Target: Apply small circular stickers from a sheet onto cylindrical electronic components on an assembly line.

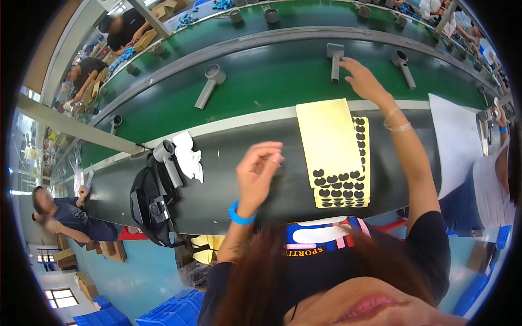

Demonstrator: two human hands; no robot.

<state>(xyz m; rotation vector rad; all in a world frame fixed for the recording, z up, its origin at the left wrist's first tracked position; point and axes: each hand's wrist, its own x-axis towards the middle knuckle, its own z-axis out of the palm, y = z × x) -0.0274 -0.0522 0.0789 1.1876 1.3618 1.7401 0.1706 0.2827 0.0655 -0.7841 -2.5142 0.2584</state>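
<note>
The right hand (363, 80) is extended over the green conveyor belt (261, 87). Its fingertips touch or nearly touch a grey hair dryer (335, 60) that lies on the belt with its handle toward the person. The grip of this hand is partly open, with fingers spread forward; it is not closed around the dryer body, and actual contact cannot be confirmed. The dryer lies just beyond and to the left of the fingertips.

The left hand (260, 173) is raised above the dark desk (239, 179). Its grip is loosely curled, with thumb and forefinger close together; whether a small item is pinched there cannot be determined. A blue wristband (240, 215) sits on this wrist.

Between the 2 hands, a stack of yellow sheets (329, 138) lies on the desk. The sheets carry rows of black round stickers (340, 187), visible along the near and right edges. The stack is near the left hand, to its right, and not touching it.

Further items:
- A 2nd grey hair dryer (209, 84) lies on the belt, well to the left.
- A 3rd dryer (403, 68) lies on the belt just right of the right hand.
- A white hair dryer (168, 160) rests at the left end of the desk, beside white crumpled material (190, 157) and above a black bag (152, 206).

Other people work along the far side of the belt and at the left.
</note>
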